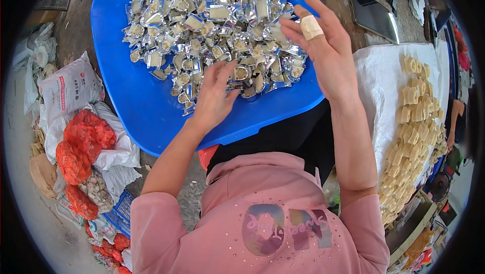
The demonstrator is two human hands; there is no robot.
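A large blue plastic tub (113,67) holds a heap of small shiny silver pieces (202,26) with cream-coloured hollows or faces. My left hand (214,94) rests at the near edge of the heap, its fingertips among the pieces. Its thumb and fingers are apart, and nothing is seen gripped in them. Above the right side of the tub my right hand (326,49) is raised with its fingers spread. Beige tape (311,27) wraps one of its fingers. That hand holds nothing.
Rows of cream-coloured moulded pieces (411,132) lie on a white woven sheet (374,72) to the right. A phone (373,14) lies beyond it. At left are a full white sack (70,84), red mesh bags (88,137) and a blue crate (121,208). Another person's arm (453,122) shows far right.
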